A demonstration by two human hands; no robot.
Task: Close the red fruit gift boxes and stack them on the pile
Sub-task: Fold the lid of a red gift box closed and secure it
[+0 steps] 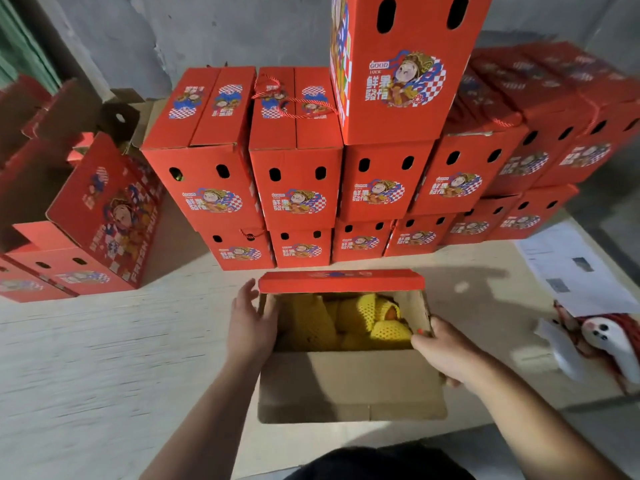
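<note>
Grey concrete wall behind; pale desk (104, 358) carries everything. We have one open gift box (349, 382) right in front of us, near the foot of the pile (311, 188), so the lift onto the stack is short. Fruit in yellow foam net sleeves (374, 320) shows inside. Near flap (349, 379) lies folded out toward us, brown side up; far red flap (341, 281) stands up, part folded.

Left hand (251, 327) is flat against the left wall, fingers straight, no grip, steadying the box. Right hand (446, 351) pinches the right side flap at the rim, probably to tuck it in before the long flaps come over.

Pile is closed boxes in rows, vent holes facing us, one box stacked high at the back. Papers (571, 268) and a plush toy (602, 341) sit far right, clear of the work.
</note>
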